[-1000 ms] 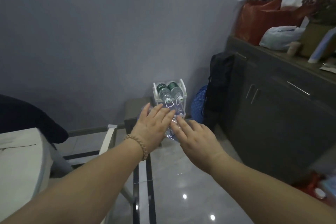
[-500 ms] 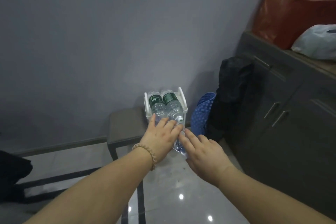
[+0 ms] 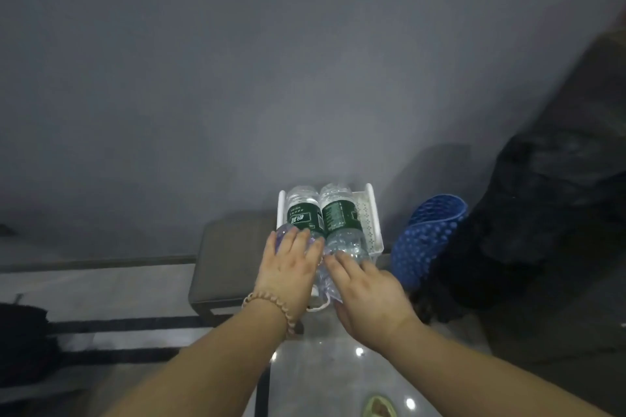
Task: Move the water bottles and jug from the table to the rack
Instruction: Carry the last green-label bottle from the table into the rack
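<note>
A white plastic rack [image 3: 371, 213] stands on the floor against the grey wall. Two clear water bottles with green labels lie side by side on its top tier, one on the left [image 3: 302, 211] and one on the right [image 3: 339, 213]. Just in front of and below them, my left hand [image 3: 288, 269] and my right hand [image 3: 369, 296] press on a clear, purple-tinted jug [image 3: 323, 276] from either side. A white loop of the jug shows under my hands. Most of the jug and the rack's lower tier are hidden by my hands.
A grey padded stool [image 3: 230, 257] stands directly left of the rack. A blue perforated slipper [image 3: 427, 240] leans right of it, beside a black bag [image 3: 542, 213] and a dark cabinet [image 3: 596, 85]. The floor is glossy tile with black stripes.
My view and both hands have come closer to the rack and lower. The jug between my hands now sits right under the two green-labelled bottles.
</note>
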Demonstrator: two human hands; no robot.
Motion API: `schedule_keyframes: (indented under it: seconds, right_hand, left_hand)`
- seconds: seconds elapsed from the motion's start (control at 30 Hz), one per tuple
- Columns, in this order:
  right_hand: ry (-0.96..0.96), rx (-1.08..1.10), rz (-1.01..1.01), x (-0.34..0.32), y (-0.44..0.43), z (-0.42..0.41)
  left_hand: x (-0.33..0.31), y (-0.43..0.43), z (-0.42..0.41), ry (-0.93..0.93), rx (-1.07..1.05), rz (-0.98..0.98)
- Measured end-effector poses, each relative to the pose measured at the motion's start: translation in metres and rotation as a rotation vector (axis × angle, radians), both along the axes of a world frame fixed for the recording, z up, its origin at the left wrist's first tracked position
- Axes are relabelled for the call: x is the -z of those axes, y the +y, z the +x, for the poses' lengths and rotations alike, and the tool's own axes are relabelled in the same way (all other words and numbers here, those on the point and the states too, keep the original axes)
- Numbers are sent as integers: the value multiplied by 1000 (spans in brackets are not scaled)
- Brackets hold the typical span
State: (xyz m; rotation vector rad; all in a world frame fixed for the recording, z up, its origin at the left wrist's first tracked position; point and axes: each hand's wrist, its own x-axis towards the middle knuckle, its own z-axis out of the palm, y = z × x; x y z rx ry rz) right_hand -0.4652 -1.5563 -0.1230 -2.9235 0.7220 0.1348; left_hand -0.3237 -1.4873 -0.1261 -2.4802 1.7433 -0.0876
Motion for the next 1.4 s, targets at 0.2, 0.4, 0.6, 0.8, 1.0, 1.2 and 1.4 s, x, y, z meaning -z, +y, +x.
schedule_keyframes:
  seconds: [0.2, 0.4, 0.6, 0.8, 1.0, 1.2, 1.4]
  right_hand:
    - [-48, 260, 127, 35, -68, 55]
    - [-75, 478, 142, 90, -105, 118]
    - [-66, 650, 184, 141, -104, 164]
    - [0, 554, 134, 162, -111, 184]
    - [194, 546, 60, 164, -122, 188]
    - [177, 578, 109, 164, -122, 183]
    - [79, 556, 163, 163, -108, 173]
  left_hand:
    - [44, -50, 45, 140, -143, 74]
    - [105, -105, 84, 314, -101, 155]
    - [156, -124, 116, 380, -59, 162]
    - [169, -127, 132, 539, -56, 250]
    - [161, -129, 132, 557, -58, 256]
    - [163, -123, 133, 569, -50, 280]
    - [162, -117, 135, 595, -34, 255]
